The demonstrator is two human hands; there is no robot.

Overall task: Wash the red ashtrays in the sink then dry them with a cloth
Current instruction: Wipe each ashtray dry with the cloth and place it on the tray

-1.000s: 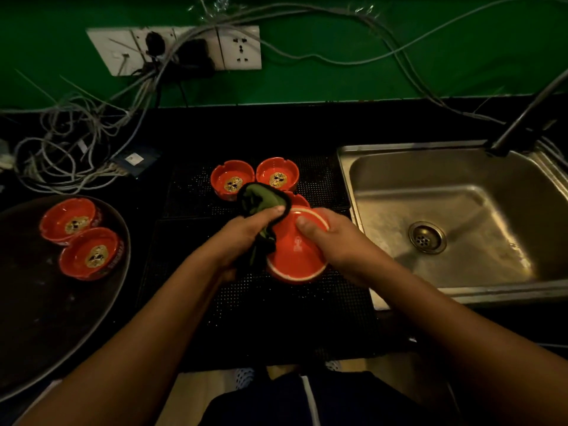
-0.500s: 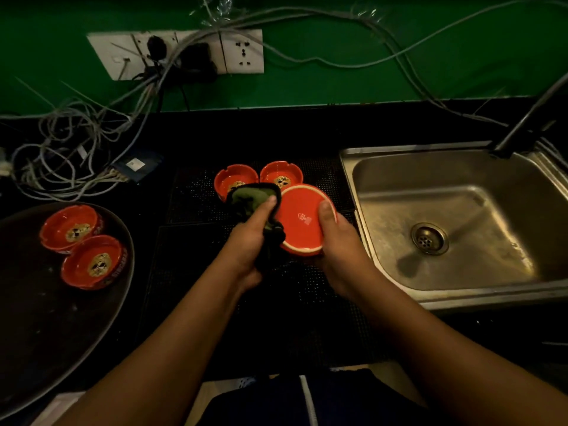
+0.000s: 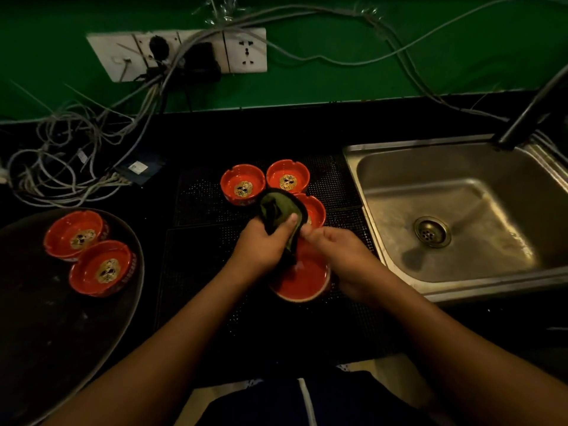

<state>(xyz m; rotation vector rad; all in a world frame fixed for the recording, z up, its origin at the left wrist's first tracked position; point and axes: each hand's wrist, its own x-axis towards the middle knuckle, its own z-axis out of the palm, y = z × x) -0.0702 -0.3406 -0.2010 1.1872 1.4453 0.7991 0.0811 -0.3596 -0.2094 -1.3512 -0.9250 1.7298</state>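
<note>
L hand [image 3: 261, 245] grips cloth [image 3: 278, 209], R hand [image 3: 341, 256] clasps ashtray [image 3: 299, 279] – round tray [image 3: 37, 342] w/ two ashtrays.

Both bare forearms reach forward from the lower corners and converge at the centre. The left hand [image 3: 261, 245] is clenched around a cloth [image 3: 281, 213], thumb pressed flat across it, knuckles up. The right hand [image 3: 341, 256] faces it, fingers [image 3: 315, 233] curled toward the left thumb, palm cupped over the far side of an ashtray [image 3: 299, 279] it grips, wrist bent slightly inward. The two hands nearly touch at the fingertips.
</note>
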